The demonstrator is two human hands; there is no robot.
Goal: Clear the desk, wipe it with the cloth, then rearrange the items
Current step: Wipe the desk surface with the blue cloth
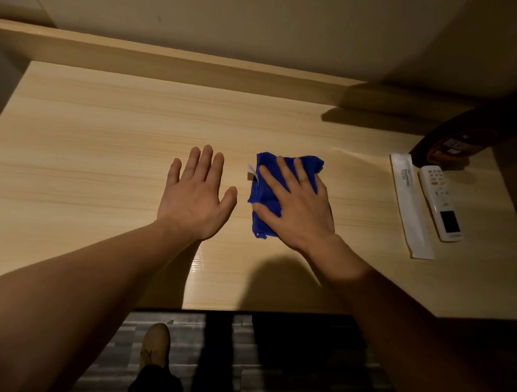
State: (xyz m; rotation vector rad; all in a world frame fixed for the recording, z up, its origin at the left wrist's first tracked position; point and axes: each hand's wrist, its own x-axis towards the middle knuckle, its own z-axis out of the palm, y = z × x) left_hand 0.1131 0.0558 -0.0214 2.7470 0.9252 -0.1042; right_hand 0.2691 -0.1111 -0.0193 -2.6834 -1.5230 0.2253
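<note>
A folded blue cloth (261,196) lies on the light wooden desk (88,143), near its middle. My right hand (296,204) presses flat on top of the cloth, fingers spread, covering most of it. A small white tag (251,172) sticks out at the cloth's left edge. My left hand (195,192) hovers or rests flat on the bare desk just left of the cloth, palm down, fingers apart, holding nothing.
At the desk's right end lie a long white toothbrush packet (411,205) and a white remote control (441,201), side by side. Behind them stands a dark round container (454,144). A wall rises behind the desk. Below the front edge, a shoe (154,347) is on the floor.
</note>
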